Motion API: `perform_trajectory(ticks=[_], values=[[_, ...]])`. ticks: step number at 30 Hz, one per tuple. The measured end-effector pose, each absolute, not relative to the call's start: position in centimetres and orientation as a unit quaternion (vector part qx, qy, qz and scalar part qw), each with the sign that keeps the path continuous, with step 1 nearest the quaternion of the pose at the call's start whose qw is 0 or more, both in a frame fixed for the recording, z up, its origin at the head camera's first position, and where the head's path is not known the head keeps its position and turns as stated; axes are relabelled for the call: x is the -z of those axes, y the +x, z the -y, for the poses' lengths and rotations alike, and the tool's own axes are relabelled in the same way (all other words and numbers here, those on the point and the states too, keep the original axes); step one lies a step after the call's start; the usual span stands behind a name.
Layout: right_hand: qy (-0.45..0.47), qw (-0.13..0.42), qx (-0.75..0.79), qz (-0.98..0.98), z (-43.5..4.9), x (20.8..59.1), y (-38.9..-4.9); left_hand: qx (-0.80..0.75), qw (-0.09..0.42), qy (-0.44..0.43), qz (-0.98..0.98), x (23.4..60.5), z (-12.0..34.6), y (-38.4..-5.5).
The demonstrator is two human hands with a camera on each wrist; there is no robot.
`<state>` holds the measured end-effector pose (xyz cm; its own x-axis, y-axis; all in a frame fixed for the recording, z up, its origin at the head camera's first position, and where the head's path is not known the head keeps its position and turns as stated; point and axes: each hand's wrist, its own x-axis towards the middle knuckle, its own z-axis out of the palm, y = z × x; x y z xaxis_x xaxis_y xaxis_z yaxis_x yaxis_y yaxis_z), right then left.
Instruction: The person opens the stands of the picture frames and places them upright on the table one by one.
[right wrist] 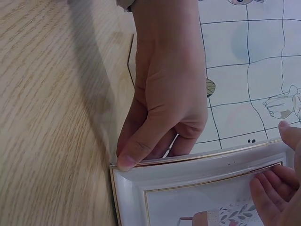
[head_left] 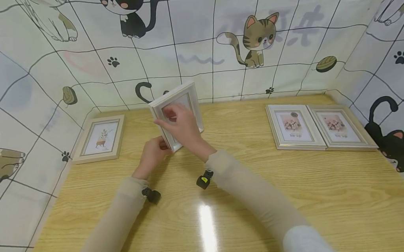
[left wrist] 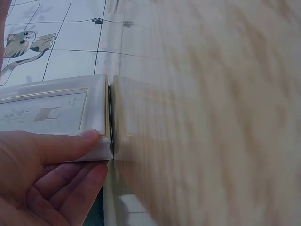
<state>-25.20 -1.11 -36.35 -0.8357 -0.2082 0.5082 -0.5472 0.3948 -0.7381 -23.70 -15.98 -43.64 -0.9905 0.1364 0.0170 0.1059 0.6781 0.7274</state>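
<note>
A white picture frame [head_left: 194,103] with a thin gold inner line stands upright on the table, turned at an angle. Its print of a leafy potted plant [right wrist: 235,216] shows in the right wrist view. My left hand [head_left: 154,153] pinches the frame's lower corner, thumb on the front border and fingers behind, as the left wrist view [left wrist: 51,169] shows. My right hand [head_left: 184,125] is at the front of the frame. Its bent fingertips [right wrist: 265,186] are at the inner edge of the border, while the thumb sticks out past the outer edge.
A light wooden frame [head_left: 117,138] with a plant print lies at the left. Two frames lie side by side at the right, a white one [head_left: 277,136] and a beige one [head_left: 359,129]. Cat-patterned cloth walls [head_left: 196,55] border the wooden table [head_left: 245,217].
</note>
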Motion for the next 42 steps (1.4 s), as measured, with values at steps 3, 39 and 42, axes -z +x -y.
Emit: perform_trajectory(ticks=[3,39,42], values=[[0.228,0.179,-0.503,0.815,1.2,36.7,-25.2,-0.384,0.019,0.067,-0.921,43.5,15.9,-23.6],[0.197,0.187,-0.534,0.8,0.8,38.4,-23.9,-0.364,0.036,0.151,-0.918,43.2,15.3,-22.9],[0.201,0.171,-0.559,0.786,0.1,38.1,-24.0,-0.364,0.046,0.157,-0.917,43.1,15.6,-23.0]])
